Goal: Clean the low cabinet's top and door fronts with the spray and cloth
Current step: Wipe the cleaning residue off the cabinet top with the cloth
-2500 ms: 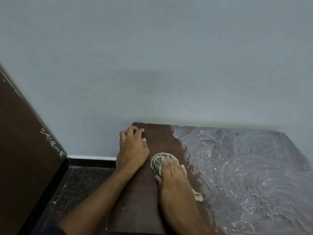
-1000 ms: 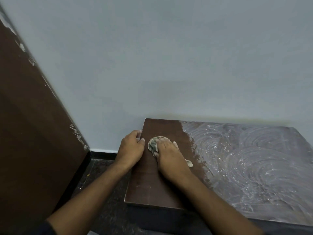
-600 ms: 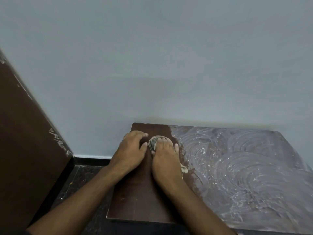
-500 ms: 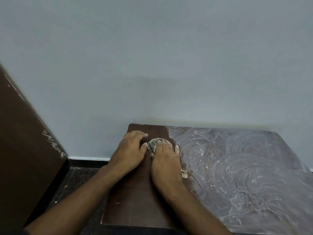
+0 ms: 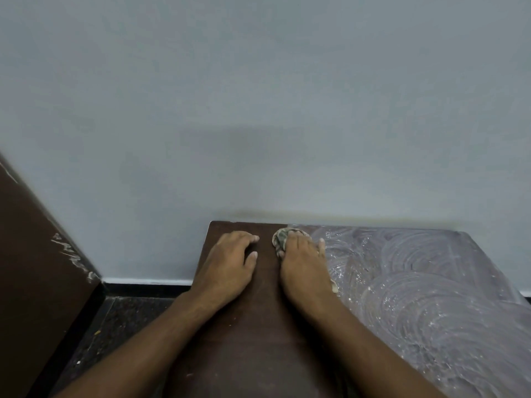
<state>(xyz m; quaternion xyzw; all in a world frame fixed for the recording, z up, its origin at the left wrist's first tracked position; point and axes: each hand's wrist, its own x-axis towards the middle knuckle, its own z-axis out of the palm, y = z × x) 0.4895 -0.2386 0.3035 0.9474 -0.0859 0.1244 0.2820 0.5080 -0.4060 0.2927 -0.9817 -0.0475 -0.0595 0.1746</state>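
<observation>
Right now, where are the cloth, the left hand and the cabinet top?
cloth point(image 5: 280, 239): head view, bunched edge showing past the fingertips.
left hand point(image 5: 227, 265): head view, back of the hand.
cabinet top point(image 5: 258, 340): head view, bare brown strip between the forearms.

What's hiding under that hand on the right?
A scrunched-up cloth is under the right hand, pressed on the cabinet top. Only its far edge and a bit near the wrist peek out; the fingers cover the rest.

A plain grey-blue wall point(image 5: 258, 96) fills most of the view. Left of it leans a dark brown panel point(image 5: 31, 268); below it, dark speckled floor point(image 5: 115, 326).
</observation>
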